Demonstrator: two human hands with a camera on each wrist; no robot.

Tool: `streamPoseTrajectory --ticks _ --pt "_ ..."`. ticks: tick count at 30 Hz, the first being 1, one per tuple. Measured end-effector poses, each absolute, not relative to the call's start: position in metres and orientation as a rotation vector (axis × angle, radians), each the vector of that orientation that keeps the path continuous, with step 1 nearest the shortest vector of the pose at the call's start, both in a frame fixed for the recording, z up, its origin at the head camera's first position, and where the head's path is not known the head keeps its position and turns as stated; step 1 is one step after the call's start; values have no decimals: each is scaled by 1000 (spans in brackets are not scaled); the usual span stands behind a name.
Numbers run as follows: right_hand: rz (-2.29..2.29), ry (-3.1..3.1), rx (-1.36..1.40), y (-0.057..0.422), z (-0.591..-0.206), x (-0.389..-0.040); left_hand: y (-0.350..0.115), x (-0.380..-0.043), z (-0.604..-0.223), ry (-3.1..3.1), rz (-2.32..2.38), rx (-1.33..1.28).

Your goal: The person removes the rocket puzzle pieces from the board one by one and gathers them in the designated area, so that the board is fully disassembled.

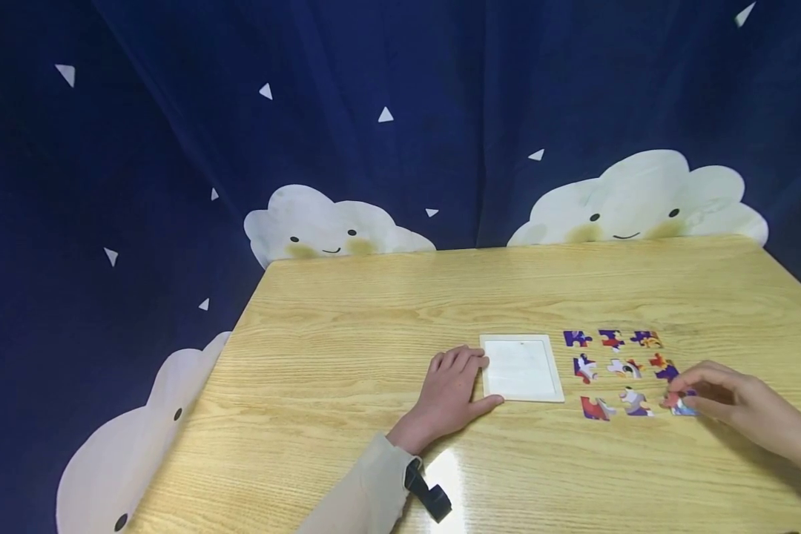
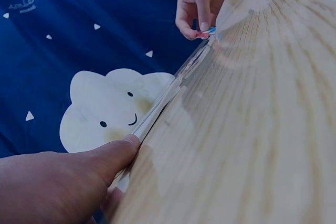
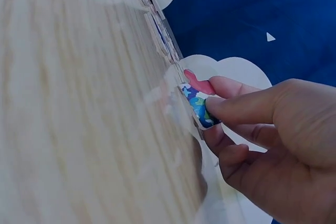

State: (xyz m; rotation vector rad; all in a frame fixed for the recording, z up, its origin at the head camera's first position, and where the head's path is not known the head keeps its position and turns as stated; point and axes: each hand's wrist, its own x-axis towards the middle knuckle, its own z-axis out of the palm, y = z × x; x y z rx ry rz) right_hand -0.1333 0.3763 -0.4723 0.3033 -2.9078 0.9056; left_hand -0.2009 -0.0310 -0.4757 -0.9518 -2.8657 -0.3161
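A square white puzzle tray (image 1: 519, 368) with a raised rim lies flat on the table. My left hand (image 1: 452, 389) rests at its left side, fingertips on the rim and thumb at the near left corner. To the tray's right, jigsaw pieces with purple, red and white printing are set out in three rows. My right hand (image 1: 737, 404) pinches the near right puzzle piece (image 3: 198, 103), coloured red, blue and green, between thumb and fingers. In the right wrist view this piece is tilted up, close over the tabletop. A purple and orange piece (image 1: 664, 366) lies just beyond those fingers.
The wood-grain table (image 1: 347, 334) reaches back to a dark blue curtain (image 1: 440, 59) with white triangles and smiling clouds. Nearest the tray stand the left-column pieces, among them a red one (image 1: 595, 409). A black strap (image 1: 427, 491) circles my left wrist.
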Motion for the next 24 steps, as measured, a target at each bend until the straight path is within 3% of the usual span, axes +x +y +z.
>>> streamPoseTrajectory --ticks 24 --pt "853 -3007 276 376 -470 -140 -30 -201 -478 -2851 -314 -960"
